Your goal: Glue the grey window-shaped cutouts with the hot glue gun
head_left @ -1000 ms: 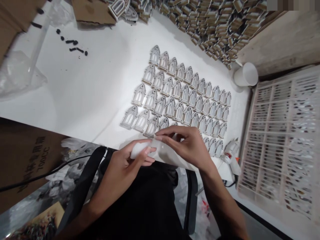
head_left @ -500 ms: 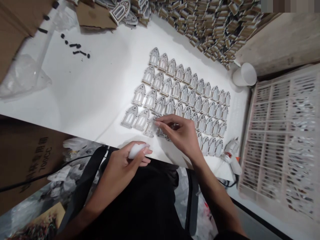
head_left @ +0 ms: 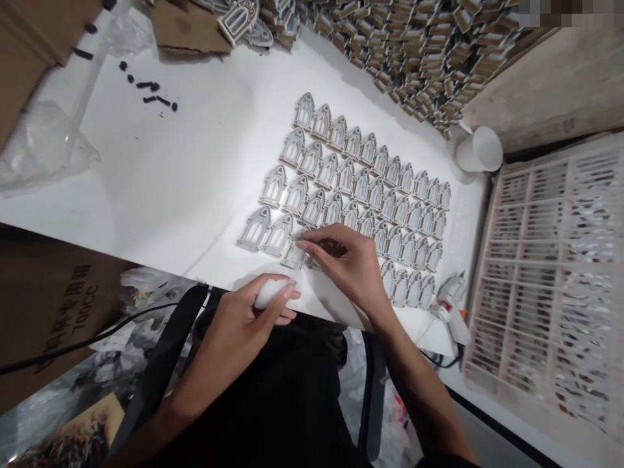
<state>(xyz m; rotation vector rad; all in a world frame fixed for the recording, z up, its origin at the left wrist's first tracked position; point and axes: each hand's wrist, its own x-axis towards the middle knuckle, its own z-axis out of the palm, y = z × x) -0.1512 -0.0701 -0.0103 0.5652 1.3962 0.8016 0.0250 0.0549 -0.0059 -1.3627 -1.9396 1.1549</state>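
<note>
Several small arch-shaped window pieces (head_left: 361,185) lie flat in rows on the white table (head_left: 195,169). My right hand (head_left: 348,266) rests over the front row, its fingertips pressing on one arch piece (head_left: 295,255) near the row's left end. My left hand (head_left: 248,318) sits at the table's near edge, closed around a small white wad (head_left: 270,290). Whether the right hand pinches anything is hidden under its fingers.
A heap of stacked wooden pieces (head_left: 414,45) fills the back. A white cup (head_left: 480,149) stands at the right, next to a slotted plastic crate (head_left: 556,273). A glue gun (head_left: 451,302) lies by the front right corner. Cardboard boxes (head_left: 46,305) and plastic bags (head_left: 39,146) sit left.
My right hand left the white wad at the table edge and reached forward onto the front row of arch pieces. My left hand stayed put with the wad.
</note>
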